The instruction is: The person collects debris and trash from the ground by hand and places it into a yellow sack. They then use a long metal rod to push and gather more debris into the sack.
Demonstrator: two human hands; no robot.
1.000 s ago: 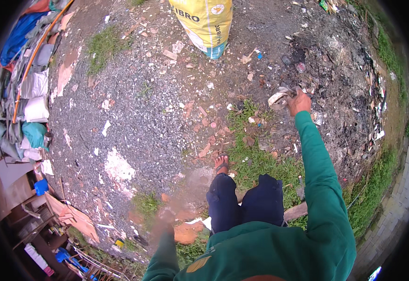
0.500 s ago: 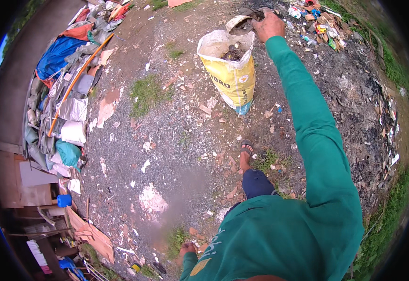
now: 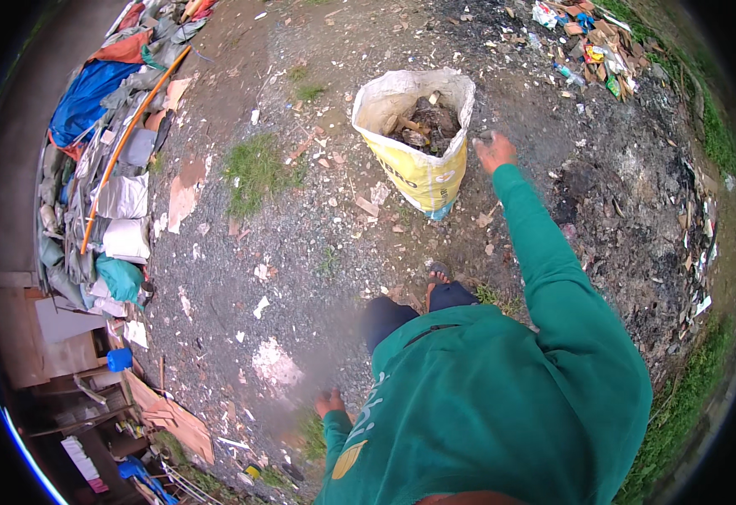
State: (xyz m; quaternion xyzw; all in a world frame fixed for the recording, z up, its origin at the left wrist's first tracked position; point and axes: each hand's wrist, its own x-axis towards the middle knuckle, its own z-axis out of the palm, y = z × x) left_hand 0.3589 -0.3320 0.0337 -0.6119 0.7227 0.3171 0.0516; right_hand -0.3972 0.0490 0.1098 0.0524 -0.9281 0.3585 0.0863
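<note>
A yellow and white woven sack (image 3: 414, 172) stands upright on the ground ahead of me, its mouth open. Inside its white rim lies dark, crumpled scrap (image 3: 435, 122) with some brown pieces on top. My right hand (image 3: 496, 152) is just outside the sack's right side, arm stretched forward in a green sleeve. Nothing shows in it, and its fingers look loosely apart. Low at my left side hangs my left hand (image 3: 330, 402), its fingers apart and holding nothing, above the gravel.
Tarps and flattened sacks (image 3: 120, 189) are heaped along the left, with an orange pole (image 3: 132, 151) across them. A pile of mixed litter (image 3: 595, 46) lies at far right. Boards (image 3: 166, 417) lean at lower left. Scraps dot the gravel (image 3: 301, 261).
The dark scrap and pale curved piece that my right hand held over the sack have left it. That hand has come down and nearer, beside the sack. More scrap shows in the sack.
</note>
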